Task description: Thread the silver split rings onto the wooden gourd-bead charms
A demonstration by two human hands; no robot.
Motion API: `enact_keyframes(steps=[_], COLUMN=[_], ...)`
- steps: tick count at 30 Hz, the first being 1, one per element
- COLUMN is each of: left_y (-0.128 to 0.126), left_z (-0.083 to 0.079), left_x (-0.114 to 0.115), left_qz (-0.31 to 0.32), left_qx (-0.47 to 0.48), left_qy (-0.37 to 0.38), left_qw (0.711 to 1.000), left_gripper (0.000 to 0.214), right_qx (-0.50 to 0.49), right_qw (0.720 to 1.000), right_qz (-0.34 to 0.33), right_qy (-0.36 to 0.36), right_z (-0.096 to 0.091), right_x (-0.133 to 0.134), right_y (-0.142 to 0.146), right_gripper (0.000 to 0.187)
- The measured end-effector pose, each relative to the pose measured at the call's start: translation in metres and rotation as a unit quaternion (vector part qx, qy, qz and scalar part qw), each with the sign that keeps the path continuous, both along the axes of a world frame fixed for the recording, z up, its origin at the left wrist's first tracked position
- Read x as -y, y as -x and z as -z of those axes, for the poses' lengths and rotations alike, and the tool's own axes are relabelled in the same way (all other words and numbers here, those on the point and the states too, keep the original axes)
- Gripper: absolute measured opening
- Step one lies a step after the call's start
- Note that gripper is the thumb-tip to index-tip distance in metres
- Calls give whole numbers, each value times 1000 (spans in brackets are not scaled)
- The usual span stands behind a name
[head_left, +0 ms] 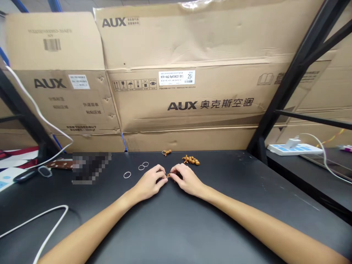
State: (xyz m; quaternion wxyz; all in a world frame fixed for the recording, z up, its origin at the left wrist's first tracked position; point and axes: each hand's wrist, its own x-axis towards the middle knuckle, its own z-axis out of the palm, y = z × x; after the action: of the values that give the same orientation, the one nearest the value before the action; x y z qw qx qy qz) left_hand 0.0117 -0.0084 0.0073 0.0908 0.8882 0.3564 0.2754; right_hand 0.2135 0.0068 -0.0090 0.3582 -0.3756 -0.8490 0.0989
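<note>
Near the middle of the table, my left hand pinches a metal key ring, mostly hidden by the fingertips. My right hand is closed opposite it on a small brown pendant, of which only a bit shows between the hands. Three loose key rings lie to the left of my left hand, two of them touching or overlapping. Beyond my right hand is a small cluster of brown, gourd-like pendants with cords. Farther back, another brown pendant has a ring on it.
Large cardboard boxes stand along the back edge of the black table. A pixelated dark item and a brown patterned strip lie at left. White cables cross the left side. A power strip sits at right, beyond a black metal frame.
</note>
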Motion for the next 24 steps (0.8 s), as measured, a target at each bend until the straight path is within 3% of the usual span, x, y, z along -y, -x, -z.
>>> enact_keyframes(steps=[4, 7, 10, 13, 18, 24], left_y=[0, -1, -3, -2, 7, 10], left_z=[0, -1, -2, 0, 11, 17], left_x=[2, 5, 8, 6, -3, -5], left_qz=[-33, -64, -47, -49, -88, -95], left_qx=[-37, -70, -108, -122, -120, -123], left_qy=[-40, -64, -72, -67, -27, -5], left_qw=[998, 993, 990, 989, 989, 988], left_gripper=[12, 12, 18, 20, 42, 47], right_qx=[30, 103, 137, 127, 145, 156], right_qw=[994, 987, 985, 990, 989, 987], right_qz=[15, -17, -24, 12, 19, 12], right_qy=[-101, -124, -99, -63, 17, 41], right_z=[-1, 0, 2, 2, 6, 10], right_x=[6, 11, 10, 4, -9, -11], right_y=[-1, 0, 1, -2, -9, -9], right_gripper=[15, 30, 30, 22, 52, 59])
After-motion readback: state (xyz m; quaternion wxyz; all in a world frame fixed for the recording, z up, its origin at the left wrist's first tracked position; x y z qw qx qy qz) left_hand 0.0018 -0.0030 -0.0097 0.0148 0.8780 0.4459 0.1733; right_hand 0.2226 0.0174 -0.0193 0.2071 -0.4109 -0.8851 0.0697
